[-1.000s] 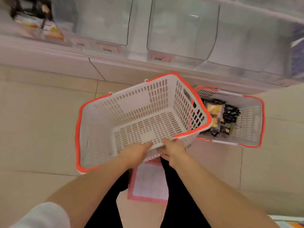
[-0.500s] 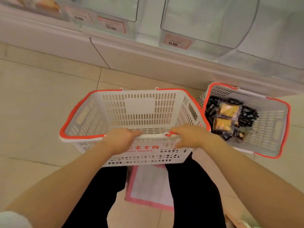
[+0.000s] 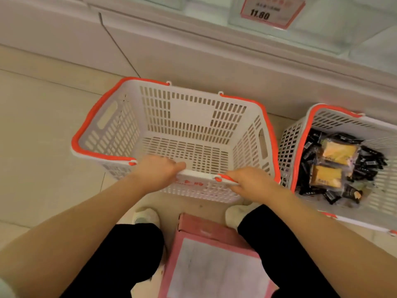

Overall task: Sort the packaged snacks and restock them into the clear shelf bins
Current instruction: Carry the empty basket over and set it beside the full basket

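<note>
Head view looks straight down on an empty basket gripped at its near rim by both hands — the left hand curled over the white edge left of centre, the right hand wrapped around the orange handle end toward the right corner. Its long axis runs left to right across the body, parallel to the shelf base. The packaged snacks lie in a second basket just beside the empty one, off to the right and slightly farther from the feet. That puts the right hand clearly nearer — a short sideways reach over the shared wall would bring it to the packets, while the left would have to cross the whole empty basket. The clear bins sit above, mostly out of frame beyond a price tag.
</note>
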{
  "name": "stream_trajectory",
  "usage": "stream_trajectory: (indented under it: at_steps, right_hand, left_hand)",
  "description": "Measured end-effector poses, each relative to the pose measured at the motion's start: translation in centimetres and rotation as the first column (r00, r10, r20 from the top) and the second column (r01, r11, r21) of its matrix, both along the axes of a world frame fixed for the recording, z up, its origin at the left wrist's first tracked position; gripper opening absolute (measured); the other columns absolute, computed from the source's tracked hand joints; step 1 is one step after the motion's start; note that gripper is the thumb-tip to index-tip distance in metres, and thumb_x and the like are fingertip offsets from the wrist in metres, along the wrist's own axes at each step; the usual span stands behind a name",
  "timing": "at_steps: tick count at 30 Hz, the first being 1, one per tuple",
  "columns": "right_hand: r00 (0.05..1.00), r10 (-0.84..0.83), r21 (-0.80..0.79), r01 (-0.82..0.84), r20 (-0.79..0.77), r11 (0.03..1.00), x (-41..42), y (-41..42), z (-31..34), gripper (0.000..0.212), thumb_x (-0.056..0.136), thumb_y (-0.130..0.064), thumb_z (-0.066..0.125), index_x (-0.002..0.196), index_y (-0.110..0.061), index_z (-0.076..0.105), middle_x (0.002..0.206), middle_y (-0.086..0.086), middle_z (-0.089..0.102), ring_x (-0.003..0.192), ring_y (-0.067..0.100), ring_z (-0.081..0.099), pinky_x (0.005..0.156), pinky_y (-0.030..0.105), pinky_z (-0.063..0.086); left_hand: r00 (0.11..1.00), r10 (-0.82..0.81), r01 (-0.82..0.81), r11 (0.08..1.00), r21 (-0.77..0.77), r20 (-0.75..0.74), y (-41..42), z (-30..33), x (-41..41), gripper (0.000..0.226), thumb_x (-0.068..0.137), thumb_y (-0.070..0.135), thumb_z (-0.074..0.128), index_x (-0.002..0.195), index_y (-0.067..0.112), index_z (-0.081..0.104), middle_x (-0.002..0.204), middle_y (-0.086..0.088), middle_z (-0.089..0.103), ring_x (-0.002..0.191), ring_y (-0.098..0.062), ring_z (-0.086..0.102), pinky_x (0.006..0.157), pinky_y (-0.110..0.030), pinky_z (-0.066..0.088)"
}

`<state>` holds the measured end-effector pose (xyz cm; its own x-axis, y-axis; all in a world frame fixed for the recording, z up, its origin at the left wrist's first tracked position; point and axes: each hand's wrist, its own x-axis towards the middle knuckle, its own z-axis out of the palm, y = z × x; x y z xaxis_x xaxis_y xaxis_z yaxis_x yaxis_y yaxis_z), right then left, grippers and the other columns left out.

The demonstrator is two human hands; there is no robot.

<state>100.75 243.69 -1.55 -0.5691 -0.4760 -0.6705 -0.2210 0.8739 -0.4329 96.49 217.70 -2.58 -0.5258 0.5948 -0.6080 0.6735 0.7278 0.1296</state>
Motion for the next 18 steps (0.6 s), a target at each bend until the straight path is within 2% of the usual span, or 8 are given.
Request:
stream_trajectory:
  at_steps: [2,4,6,8,10,14,16,18]
  right_hand:
    - [0.997,0.069,-0.047,-0.070,-0.030,0.996,0.0,0.6,-0.5,0.014,0.096,-0.031,0.047,0.099,-0.020,0.056,0.062,-0.009,0.038,0.053,0.006,0.035,0.051,0.026,0.026]
    - [0.984,0.169,-0.040,-0.171,-0.054,0.984,0.3,0.7,-0.6,0.011,0.097,-0.029,0.045,0.088,-0.022,0.047,0.061,-0.008,0.035,0.055,0.012,0.036,0.055,0.030,0.028]
    - [0.970,0.232,-0.020,-0.234,-0.076,0.972,0.6,0.9,-0.7,0.014,0.097,-0.030,0.043,0.091,-0.019,0.045,0.066,-0.002,0.043,0.062,0.019,0.041,0.057,0.032,0.031]
    - [0.955,0.280,-0.013,-0.282,-0.095,0.959,0.3,1.1,-0.6,0.028,0.097,-0.041,0.041,0.106,-0.015,0.048,0.078,0.005,0.054,0.064,0.019,0.042,0.057,0.033,0.031]
    - [0.951,0.279,-0.039,-0.286,-0.129,0.957,0.3,1.6,-0.7,0.037,0.096,-0.049,0.038,0.110,-0.016,0.047,0.077,0.003,0.053,0.060,0.016,0.039,0.054,0.032,0.028]
    - [0.958,0.257,-0.088,-0.269,-0.129,0.959,1.4,1.9,-1.8,0.034,0.097,-0.050,0.032,0.101,-0.018,0.043,0.067,-0.004,0.043,0.054,0.011,0.037,0.048,0.028,0.023]
    - [0.952,0.239,-0.070,-0.257,-0.191,0.964,3.1,1.7,-2.4,0.034,0.097,-0.049,0.031,0.104,-0.017,0.043,0.077,0.004,0.055,0.062,0.021,0.047,0.053,0.033,0.025]
    - [0.946,0.193,-0.037,-0.209,-0.261,0.977,5.9,1.5,-3.6,0.037,0.098,-0.047,0.031,0.110,-0.014,0.043,0.092,0.011,0.062,0.078,0.032,0.056,0.058,0.033,0.027]
  left_hand:
    - [0.994,-0.031,0.025,0.998,0.055,0.108,0.1,-0.7,-0.2,0.033,0.089,0.030,0.043,0.121,0.029,0.043,0.098,-0.003,0.064,0.089,-0.026,0.061,0.072,-0.037,0.051]
    - [0.949,-0.089,0.065,0.994,0.091,0.302,0.7,-0.6,-0.9,0.037,0.088,0.033,0.047,0.125,0.032,0.043,0.098,-0.004,0.065,0.088,-0.023,0.061,0.072,-0.035,0.049]
    - [0.913,-0.145,0.083,0.981,0.175,0.381,2.1,-0.3,-1.2,0.038,0.089,0.042,0.052,0.125,0.031,0.047,0.097,-0.002,0.067,0.086,-0.020,0.061,0.069,-0.030,0.045]
    - [0.893,-0.180,0.062,0.957,0.282,0.413,3.7,0.0,-1.6,0.035,0.089,0.047,0.053,0.118,0.027,0.053,0.091,-0.001,0.068,0.080,-0.018,0.061,0.063,-0.027,0.039]
    - [0.884,-0.224,0.056,0.922,0.384,0.409,5.0,-0.3,-1.4,0.034,0.089,0.044,0.055,0.117,0.024,0.056,0.088,-0.002,0.068,0.076,-0.017,0.060,0.062,-0.025,0.036]
    - [0.872,-0.320,0.114,0.869,0.482,0.371,5.4,-1.6,-0.5,0.033,0.091,0.040,0.054,0.119,0.023,0.055,0.086,-0.006,0.068,0.073,-0.018,0.060,0.061,-0.024,0.035]
    - [0.881,-0.381,0.216,0.852,0.476,0.282,5.4,-2.2,0.6,0.034,0.092,0.043,0.050,0.122,0.026,0.052,0.090,-0.006,0.068,0.078,-0.020,0.061,0.062,-0.027,0.036]
    - [0.885,-0.445,0.369,0.849,0.379,0.136,5.4,-3.1,2.3,0.041,0.094,0.047,0.041,0.130,0.028,0.042,0.097,-0.009,0.066,0.085,-0.028,0.061,0.065,-0.031,0.039]
